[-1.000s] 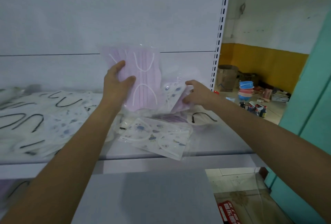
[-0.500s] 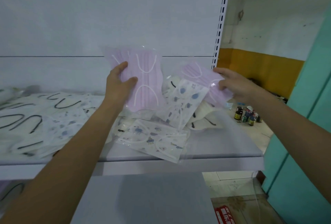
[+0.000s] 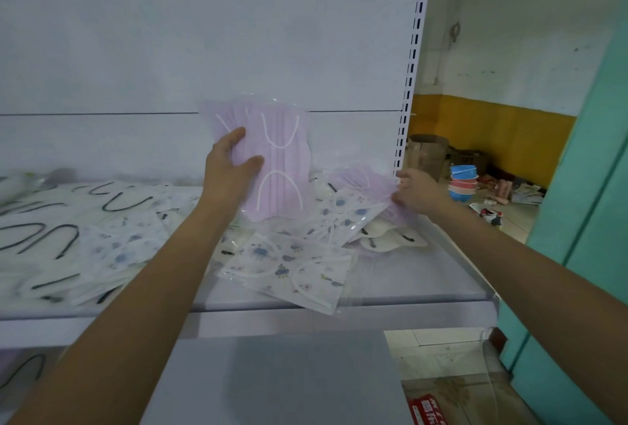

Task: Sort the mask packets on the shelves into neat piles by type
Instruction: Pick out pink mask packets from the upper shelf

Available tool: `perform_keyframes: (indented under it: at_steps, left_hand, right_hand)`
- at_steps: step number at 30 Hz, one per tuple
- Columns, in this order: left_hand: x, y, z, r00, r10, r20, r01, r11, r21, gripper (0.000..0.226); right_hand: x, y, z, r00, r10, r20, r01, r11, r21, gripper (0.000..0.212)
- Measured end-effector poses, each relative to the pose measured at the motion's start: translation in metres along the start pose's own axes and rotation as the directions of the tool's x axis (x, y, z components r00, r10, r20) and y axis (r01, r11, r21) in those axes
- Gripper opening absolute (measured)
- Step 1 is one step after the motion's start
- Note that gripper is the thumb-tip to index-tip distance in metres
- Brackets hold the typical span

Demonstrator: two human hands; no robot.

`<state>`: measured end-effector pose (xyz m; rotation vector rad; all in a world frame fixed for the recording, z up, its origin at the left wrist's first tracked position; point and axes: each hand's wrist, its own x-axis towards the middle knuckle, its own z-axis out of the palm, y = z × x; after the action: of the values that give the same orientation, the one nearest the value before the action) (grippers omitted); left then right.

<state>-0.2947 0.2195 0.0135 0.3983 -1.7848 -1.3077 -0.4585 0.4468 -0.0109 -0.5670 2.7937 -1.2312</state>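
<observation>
Single head-worn wide-angle cam, close to a white shelf (image 3: 424, 302), facing forward and slightly down; the back panel (image 3: 204, 34) fills the upper left, a lower shelf board (image 3: 289, 380) the bottom. Forearms enter from both bottom corners, left hand (image 3: 227, 166) near centre, right hand (image 3: 418, 192) just right of it. The right side looks past the slotted upright (image 3: 413, 68) to a tiled floor (image 3: 516, 217) and a teal panel (image 3: 594, 187).

Glossy clear plastic packets (image 3: 272, 166); matt white metal shelf (image 3: 424, 285).
</observation>
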Motion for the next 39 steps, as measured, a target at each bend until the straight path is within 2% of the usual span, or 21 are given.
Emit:
perform_keyframes:
  at_steps: [3, 5, 8, 10, 12, 15, 17, 18, 20, 22, 24, 25, 27, 28, 30, 35, 39]
  left_hand:
    - [0.0, -0.001, -0.003, 1.0, 0.027, -0.003, -0.027, 1.0, 0.01, 0.053]
    - [0.0, -0.001, -0.003, 0.999, 0.054, 0.0, -0.054, 0.999, 0.004, 0.055]
    - [0.002, -0.001, 0.002, 1.0, 0.014, 0.0, -0.014, 0.999, 0.039, 0.05]
    - [0.003, -0.001, 0.009, 0.999, -0.033, -0.001, 0.033, 0.998, 0.051, 0.046]
    - [0.002, 0.0, 0.016, 0.999, -0.051, 0.015, 0.051, 0.998, 0.042, 0.045]
    - [-0.002, 0.008, 0.028, 0.995, -0.076, 0.07, 0.081, 0.994, -0.074, 0.039]
    - [-0.004, 0.012, 0.038, 0.988, -0.113, 0.107, 0.128, 0.98, -0.151, 0.045]
    - [-0.006, 0.014, 0.041, 0.989, -0.096, 0.112, 0.11, 0.986, -0.128, 0.047]
    - [-0.007, 0.013, 0.044, 0.994, 0.02, 0.103, -0.021, 1.0, 0.013, 0.043]
    - [-0.005, 0.01, 0.038, 0.993, 0.08, 0.086, -0.088, 0.991, 0.102, 0.044]
    - [0.0, 0.003, 0.026, 0.995, 0.073, 0.068, -0.08, 0.991, 0.103, 0.045]
    - [0.001, 0.001, 0.02, 0.996, 0.069, 0.055, -0.074, 0.992, 0.098, 0.044]
    - [0.004, -0.006, 0.008, 0.998, 0.056, 0.029, -0.058, 0.994, 0.09, 0.044]
    - [0.005, -0.009, 0.003, 0.999, 0.046, 0.017, -0.047, 0.995, 0.083, 0.044]
    - [0.008, -0.013, -0.004, 1.0, 0.025, -0.005, -0.025, 0.998, 0.065, 0.043]
    - [0.011, -0.012, -0.004, 1.0, 0.027, -0.013, -0.026, 0.999, 0.037, 0.043]
    - [0.01, -0.011, 0.004, 0.998, 0.066, -0.006, -0.065, 0.995, 0.07, 0.043]
  right_hand:
    - [0.001, 0.005, -0.004, 0.993, -0.057, -0.104, 0.05, 0.996, -0.073, 0.05]
    - [0.002, 0.009, -0.012, 0.966, -0.113, -0.232, 0.107, 0.994, -0.039, 0.049]
    - [-0.002, 0.004, -0.029, 0.906, -0.098, -0.412, 0.204, 0.954, 0.222, 0.047]
    - [-0.007, -0.007, -0.036, 0.903, -0.012, -0.429, 0.221, 0.87, 0.441, 0.048]
    - [-0.016, -0.026, -0.036, 0.931, 0.037, -0.363, 0.203, 0.774, 0.6, 0.051]
    - [-0.031, -0.054, -0.015, 0.97, 0.009, -0.242, 0.169, 0.691, 0.703, 0.053]
    - [-0.041, -0.066, 0.01, 0.987, -0.031, -0.155, 0.133, 0.693, 0.709, 0.055]
    - [-0.045, -0.07, 0.022, 0.993, -0.073, -0.097, 0.12, 0.712, 0.692, 0.057]
    - [-0.047, -0.074, 0.035, 0.988, -0.157, -0.004, 0.123, 0.757, 0.641, 0.061]
    - [-0.041, -0.071, 0.029, 0.98, -0.198, -0.036, 0.18, 0.782, 0.597, 0.058]
    - [-0.027, -0.058, 0.013, 0.974, -0.199, -0.109, 0.227, 0.872, 0.434, 0.054]
    - [-0.017, -0.047, 0.006, 0.978, -0.185, -0.1, 0.205, 0.943, 0.263, 0.056]
    - [-0.003, -0.023, -0.004, 0.996, -0.082, 0.033, 0.085, 0.993, -0.086, 0.066]
    - [0.001, -0.014, -0.004, 0.994, -0.014, 0.109, 0.031, 0.987, -0.156, 0.069]
    - [0.006, -0.007, 0.001, 0.976, 0.039, 0.213, -0.017, 0.994, -0.105, 0.071]
    - [0.008, -0.023, 0.018, 0.963, -0.135, 0.232, 0.105, 0.985, 0.138, 0.059]
    - [0.007, -0.032, 0.019, 0.935, -0.188, 0.302, 0.104, 0.956, 0.274, 0.045]
